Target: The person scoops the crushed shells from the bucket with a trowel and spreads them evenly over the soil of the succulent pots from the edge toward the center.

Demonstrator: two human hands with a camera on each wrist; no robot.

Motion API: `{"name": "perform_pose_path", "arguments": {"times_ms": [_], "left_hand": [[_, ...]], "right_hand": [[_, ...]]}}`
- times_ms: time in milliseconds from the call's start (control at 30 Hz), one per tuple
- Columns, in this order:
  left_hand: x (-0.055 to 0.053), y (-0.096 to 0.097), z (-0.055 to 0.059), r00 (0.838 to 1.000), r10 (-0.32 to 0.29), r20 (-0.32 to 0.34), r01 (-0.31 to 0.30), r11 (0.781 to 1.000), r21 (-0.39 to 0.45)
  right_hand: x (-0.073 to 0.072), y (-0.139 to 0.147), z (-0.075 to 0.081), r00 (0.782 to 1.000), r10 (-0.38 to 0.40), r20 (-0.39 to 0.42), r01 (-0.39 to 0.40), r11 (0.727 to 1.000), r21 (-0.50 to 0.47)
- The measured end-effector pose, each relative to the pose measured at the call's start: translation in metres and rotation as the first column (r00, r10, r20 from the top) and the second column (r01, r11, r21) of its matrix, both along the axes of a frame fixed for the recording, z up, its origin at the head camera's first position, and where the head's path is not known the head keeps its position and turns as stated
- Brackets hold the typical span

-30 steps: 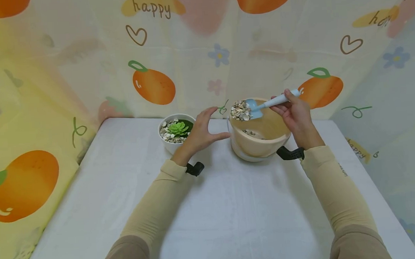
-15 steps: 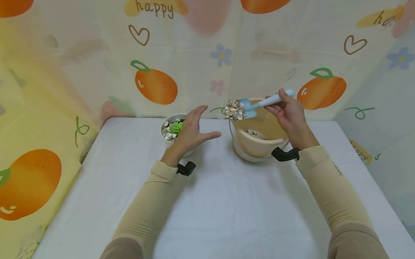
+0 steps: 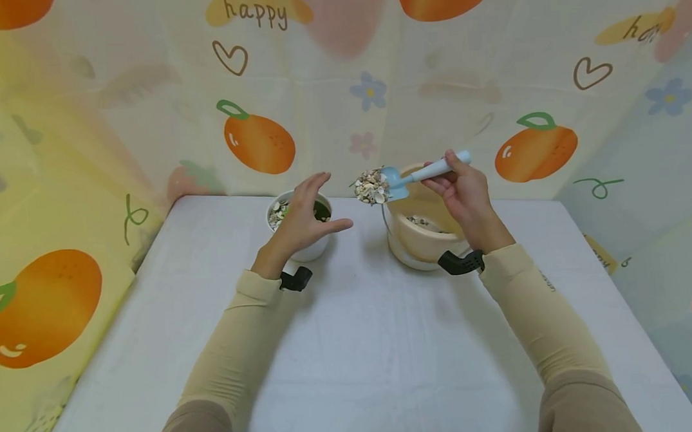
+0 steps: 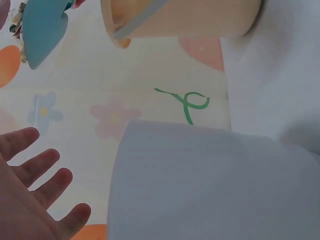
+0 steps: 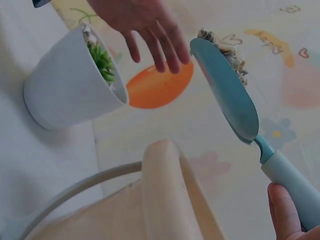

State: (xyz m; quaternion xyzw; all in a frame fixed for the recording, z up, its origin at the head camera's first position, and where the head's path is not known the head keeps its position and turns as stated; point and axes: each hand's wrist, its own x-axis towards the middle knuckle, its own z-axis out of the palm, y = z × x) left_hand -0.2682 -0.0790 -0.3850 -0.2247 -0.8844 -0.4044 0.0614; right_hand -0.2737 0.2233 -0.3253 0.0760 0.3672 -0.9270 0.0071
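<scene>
My right hand (image 3: pixel 463 195) grips the pale handle of a small blue trowel (image 3: pixel 399 183), heaped with little shells (image 3: pixel 371 187). The trowel's blade hangs just left of the beige bucket's rim, above the table. My left hand (image 3: pixel 300 221) is spread, thumb apart from the fingers, over the near side of a white pot (image 3: pixel 311 251) and holds nothing. In the right wrist view a green succulent (image 5: pixel 101 62) shows inside that pot; in the head view my left hand hides most of it. Shells and a dark bare patch lie around the plant.
The beige bucket (image 3: pixel 402 242), with a thin grey handle and some shells at its bottom, stands right of the white pot. A white cloth covers the table (image 3: pixel 351 344). Behind it hangs a printed curtain (image 3: pixel 317 82) with orange fruit.
The trowel with its shells has moved left, from over the bucket to beside its rim. My left hand has shifted left too, in front of the succulent.
</scene>
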Motion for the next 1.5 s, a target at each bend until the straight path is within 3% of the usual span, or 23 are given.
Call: {"name": "perform_pose_path", "arguments": {"times_ms": [233, 500, 867, 1100, 1333, 1500], "left_hand": [[0.003, -0.011, -0.003, 0.999, 0.03, 0.028, -0.03, 0.999, 0.017], [0.003, -0.02, -0.009, 0.999, 0.05, -0.016, -0.05, 0.998, -0.034], [0.004, -0.038, -0.018, 0.994, 0.112, -0.008, -0.112, 0.993, -0.02], [0.004, -0.049, -0.019, 0.989, 0.147, -0.024, -0.147, 0.989, -0.006], [0.001, -0.062, -0.022, 0.987, 0.157, -0.029, -0.157, 0.988, 0.004], [0.0, -0.07, -0.024, 0.983, 0.177, 0.042, -0.178, 0.984, 0.019]], "right_hand": [[-0.002, -0.014, -0.002, 1.0, 0.012, 0.026, -0.012, 1.0, -0.015], [-0.009, -0.031, -0.005, 0.997, 0.023, 0.076, -0.019, 0.999, -0.045], [-0.017, -0.062, -0.007, 0.993, 0.0, 0.12, 0.001, 1.0, -0.009], [-0.024, -0.078, -0.009, 0.989, 0.005, 0.149, 0.004, 0.998, -0.056], [-0.025, -0.09, -0.01, 0.989, -0.009, 0.149, 0.008, 1.0, 0.007], [-0.025, -0.099, -0.012, 0.988, -0.039, 0.151, 0.028, 0.997, 0.073]]}}
